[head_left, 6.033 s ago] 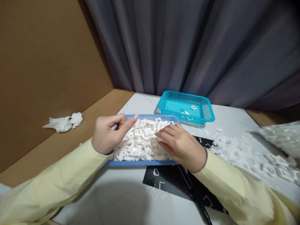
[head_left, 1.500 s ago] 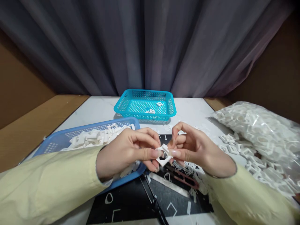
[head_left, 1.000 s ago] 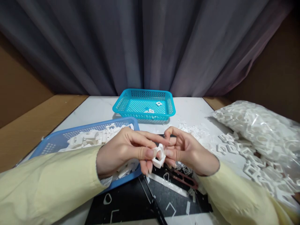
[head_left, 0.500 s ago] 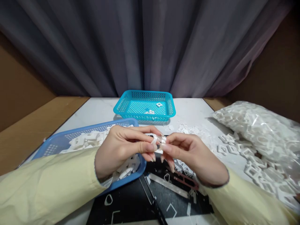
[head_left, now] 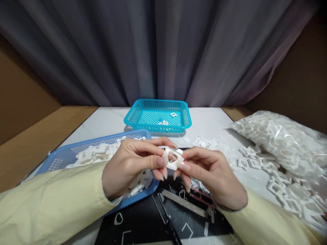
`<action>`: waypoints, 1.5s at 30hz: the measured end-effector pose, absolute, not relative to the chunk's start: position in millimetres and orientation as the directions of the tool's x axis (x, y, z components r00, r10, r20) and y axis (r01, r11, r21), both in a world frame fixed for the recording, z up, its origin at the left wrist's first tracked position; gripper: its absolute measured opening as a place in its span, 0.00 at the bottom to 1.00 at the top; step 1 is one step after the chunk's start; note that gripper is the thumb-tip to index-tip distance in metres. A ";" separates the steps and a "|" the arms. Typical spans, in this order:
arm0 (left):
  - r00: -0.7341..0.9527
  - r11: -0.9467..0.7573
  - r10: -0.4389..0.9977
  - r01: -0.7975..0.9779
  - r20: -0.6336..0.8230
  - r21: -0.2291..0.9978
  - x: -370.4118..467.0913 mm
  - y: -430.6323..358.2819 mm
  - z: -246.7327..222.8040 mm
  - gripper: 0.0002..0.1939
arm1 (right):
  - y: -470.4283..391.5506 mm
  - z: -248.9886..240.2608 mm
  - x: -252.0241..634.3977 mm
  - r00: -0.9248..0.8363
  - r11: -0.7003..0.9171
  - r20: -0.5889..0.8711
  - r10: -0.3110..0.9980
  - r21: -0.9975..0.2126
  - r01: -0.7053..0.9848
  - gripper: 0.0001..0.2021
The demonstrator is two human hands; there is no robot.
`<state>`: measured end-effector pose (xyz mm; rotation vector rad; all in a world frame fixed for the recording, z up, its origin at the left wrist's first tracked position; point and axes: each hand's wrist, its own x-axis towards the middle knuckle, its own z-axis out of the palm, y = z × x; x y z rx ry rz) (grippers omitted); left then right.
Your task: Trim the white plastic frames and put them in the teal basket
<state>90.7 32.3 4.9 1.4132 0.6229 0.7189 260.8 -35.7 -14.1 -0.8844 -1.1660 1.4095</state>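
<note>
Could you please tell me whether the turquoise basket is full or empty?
Neither: the turquoise basket is nearly empty, with just a few small white pieces visible on its perforated bottom.

Backdrop: dark grey pleated curtain point(head_left: 173, 51)
Sides: brown panels left point(head_left: 22, 75) and right point(head_left: 291, 78)
Tabletop point(head_left: 206, 115): white, faintly marbled
Light: soft, dimmer toward the sides

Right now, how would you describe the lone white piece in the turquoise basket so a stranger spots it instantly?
Below the grey curtain sits a turquoise mesh basket. Toward the right side of its floor lies a small white frame with an open middle. It lies alone, while the basket's other white pieces huddle by the near wall.
</note>
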 end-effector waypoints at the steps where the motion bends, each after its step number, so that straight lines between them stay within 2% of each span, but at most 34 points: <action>1: 0.647 0.026 0.762 -0.080 0.032 0.996 91.3 32.4 4.8 0.09 | -35.1 -15.3 260.7 -0.173 0.033 0.083 0.981 -0.962 -0.271 0.03; 6: 0.654 0.020 0.754 -0.116 0.062 0.993 91.0 33.4 1.4 0.06 | -32.4 -20.3 260.3 -0.188 0.055 0.126 0.974 -0.938 -0.343 0.03; 13: 0.678 0.042 0.732 -0.144 0.067 0.989 89.2 36.4 -1.8 0.06 | -31.0 -21.7 260.1 -0.189 0.071 0.145 0.971 -0.934 -0.351 0.03; 23: 0.678 -0.070 0.712 -0.194 0.185 0.979 89.1 34.3 -0.2 0.08 | -30.1 -23.7 259.4 -0.170 0.061 0.126 0.977 -0.937 -0.343 0.03; 28: 0.645 -0.182 0.715 -0.202 0.271 0.962 92.4 30.8 2.8 0.10 | -28.6 -25.8 258.4 -0.155 0.046 0.108 0.982 -0.933 -0.357 0.02; 45: 0.635 -0.255 0.710 -0.171 0.304 0.952 92.5 30.4 2.9 0.10 | -25.9 -26.7 262.3 -0.216 0.007 0.078 0.973 -0.949 -0.314 0.03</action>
